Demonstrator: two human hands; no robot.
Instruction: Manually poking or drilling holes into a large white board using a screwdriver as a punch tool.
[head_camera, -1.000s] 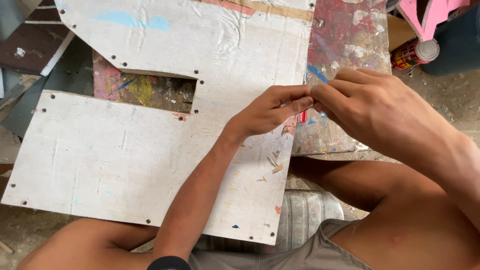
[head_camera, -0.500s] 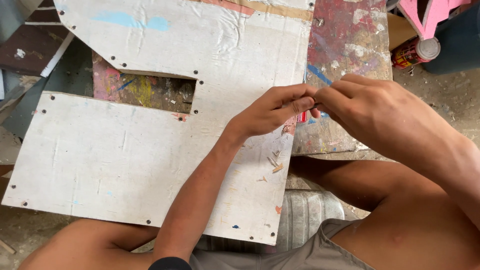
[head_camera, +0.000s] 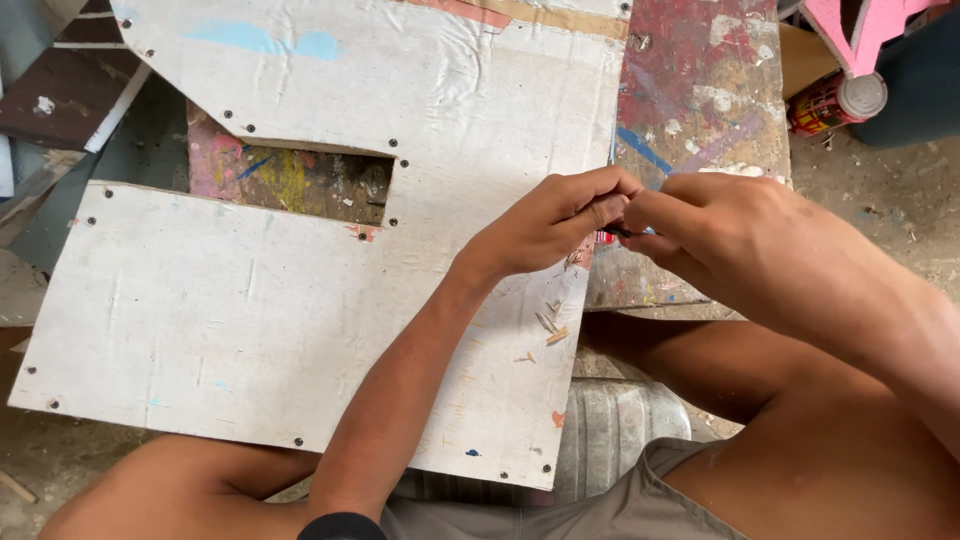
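Both hands meet, left hand (head_camera: 545, 222) and right hand (head_camera: 735, 235) pinching a thin dark stick (head_camera: 620, 232) above the white board (head_camera: 300, 290); short, controlled strokes seem wisest.

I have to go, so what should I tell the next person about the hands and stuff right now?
Left hand and right hand meet fingertip to fingertip over the right edge of the white board, pinching a small thin dark thing; too small to identify.
The board lies flat on the paint-stained table.
Done: small wood shavings lie on the board below the hands.
Left: cannot tell.
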